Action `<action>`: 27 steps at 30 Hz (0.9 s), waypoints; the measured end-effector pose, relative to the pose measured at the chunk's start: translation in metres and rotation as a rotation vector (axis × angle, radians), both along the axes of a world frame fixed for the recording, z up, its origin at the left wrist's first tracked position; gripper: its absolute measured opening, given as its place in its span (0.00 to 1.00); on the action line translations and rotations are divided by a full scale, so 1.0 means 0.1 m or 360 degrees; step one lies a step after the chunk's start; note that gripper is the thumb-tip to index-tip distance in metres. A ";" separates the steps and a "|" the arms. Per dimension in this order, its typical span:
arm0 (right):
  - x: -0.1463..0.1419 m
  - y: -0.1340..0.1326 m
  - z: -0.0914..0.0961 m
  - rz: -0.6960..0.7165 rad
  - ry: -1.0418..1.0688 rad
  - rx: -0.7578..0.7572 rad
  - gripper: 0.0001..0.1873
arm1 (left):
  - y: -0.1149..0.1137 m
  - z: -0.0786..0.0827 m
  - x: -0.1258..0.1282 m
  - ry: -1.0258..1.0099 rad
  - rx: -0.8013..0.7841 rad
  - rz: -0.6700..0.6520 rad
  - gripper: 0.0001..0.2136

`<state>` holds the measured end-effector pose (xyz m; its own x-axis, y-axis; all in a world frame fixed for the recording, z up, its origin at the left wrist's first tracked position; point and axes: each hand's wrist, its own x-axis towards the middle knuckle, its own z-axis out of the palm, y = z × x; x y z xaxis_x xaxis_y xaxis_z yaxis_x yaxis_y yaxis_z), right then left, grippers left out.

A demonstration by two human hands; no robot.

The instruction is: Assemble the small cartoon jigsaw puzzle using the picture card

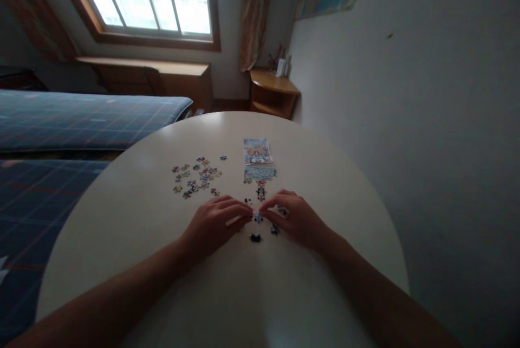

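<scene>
Both hands meet over small blue-and-white jigsaw pieces [258, 217] on the table. My left hand [221, 219] closes its fingertips on the left side of these pieces. From the right, my right hand [290, 215] pinches at the same spot, thumb and forefinger close together. The fingers partly hide what they hold. A black jigsaw piece [255, 238] lies just nearer to me, and another loose piece [274, 230] is by my right thumb. Beyond the fingers, a small joined strip [261, 191] of pieces runs up to a light-blue assembled section [260, 173].
A printed picture sheet [257, 152] lies beyond the assembled section. Several loose jigsaw pieces [205, 174] are scattered left of it. All rest on a round white table [325, 174]. A plaid-covered bed [81, 117] stands at left, a wall [426, 120] at right, a corner shelf [274, 82] behind.
</scene>
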<state>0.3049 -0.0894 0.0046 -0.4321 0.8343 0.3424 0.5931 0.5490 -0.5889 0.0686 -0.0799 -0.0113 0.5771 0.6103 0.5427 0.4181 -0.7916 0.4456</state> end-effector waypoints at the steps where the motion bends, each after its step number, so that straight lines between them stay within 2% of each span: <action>1: 0.02 0.01 -0.02 0.0017 -0.0042 0.0007 0.03 | 0.01 0.00 -0.02 0.0055 0.0057 -0.0011 0.05; 7: 0.09 0.01 -0.07 0.0103 -0.0211 0.0096 0.05 | 0.05 -0.01 -0.08 0.0358 0.0214 -0.0048 0.07; 17: 0.05 -0.01 -0.07 0.0204 -0.0423 0.0150 0.06 | 0.06 -0.01 -0.07 0.0427 0.0300 -0.0064 0.07; 27: 0.01 -0.07 -0.03 0.0207 -0.0581 0.0284 0.08 | 0.06 0.03 -0.06 0.0581 0.0361 -0.0126 0.09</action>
<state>0.3056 -0.0964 0.0017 -0.6496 0.7063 0.2814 0.6642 0.7073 -0.2421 0.0623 -0.0737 -0.0083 0.7963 0.4453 0.4095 0.4501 -0.8884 0.0907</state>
